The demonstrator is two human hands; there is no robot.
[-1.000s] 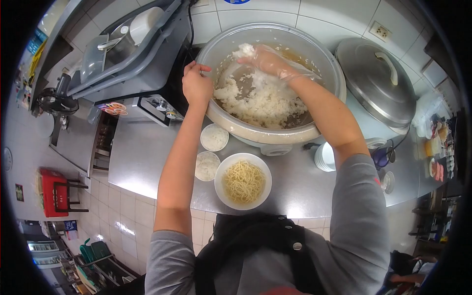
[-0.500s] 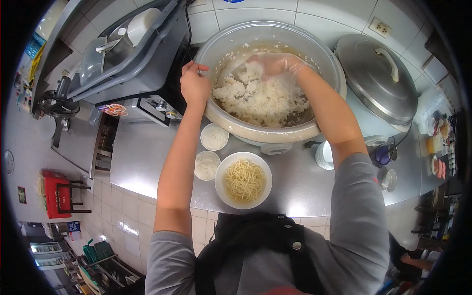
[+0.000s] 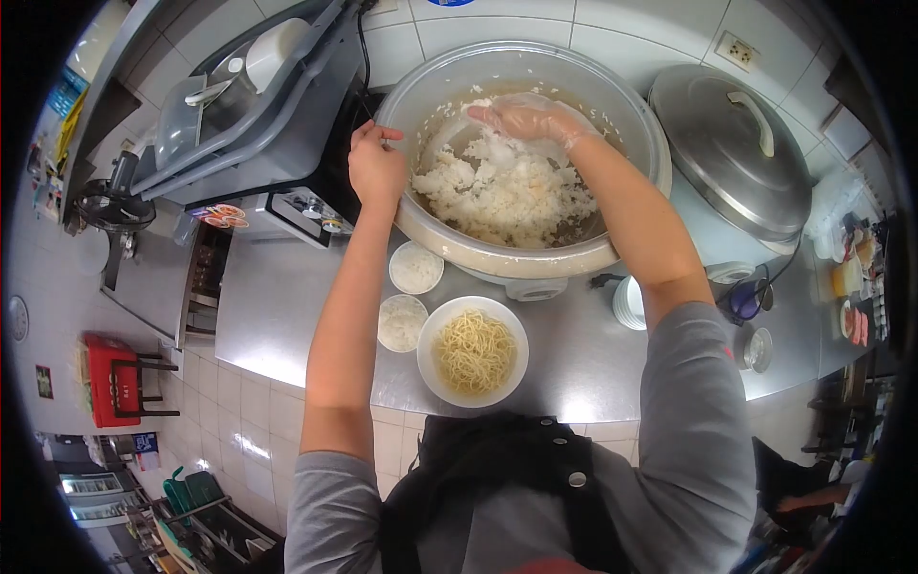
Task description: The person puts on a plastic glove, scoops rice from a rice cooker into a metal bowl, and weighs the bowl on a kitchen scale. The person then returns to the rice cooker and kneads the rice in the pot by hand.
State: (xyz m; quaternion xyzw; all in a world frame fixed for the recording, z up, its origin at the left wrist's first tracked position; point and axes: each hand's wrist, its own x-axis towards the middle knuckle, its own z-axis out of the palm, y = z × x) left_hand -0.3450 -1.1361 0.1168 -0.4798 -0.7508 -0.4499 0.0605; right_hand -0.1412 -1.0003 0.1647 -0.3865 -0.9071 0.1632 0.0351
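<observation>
Seen from above, a person in a grey shirt and dark apron leaned over a wide cooker (image 3: 516,260) that stood on a metal desk (image 3: 574,368). The cooker held a loose, crumbly heap of white rice (image 3: 516,196), wider from left to right than from front to back, and banked toward the person's side. The right hand (image 3: 526,117), in a clear plastic glove, was inside the cooker at the far edge of the heap, so most of the rice lay between it and the person. It was the nearer of the two to the rice; its fingers pointed left, partly bent, and whether they gripped any grains could not be told. The left hand (image 3: 378,165), ungloved, was at the cooker's left rim, with the heap to its right; its fingers were loosely curled, and any hold on the rim was unclear. In front of the cooker sat an upper small bowl (image 3: 393,276) and a lower small bowl (image 3: 425,336), both filled with rice, and a larger white bowl (image 3: 425,371) of noodles (image 3: 475,351).
</observation>
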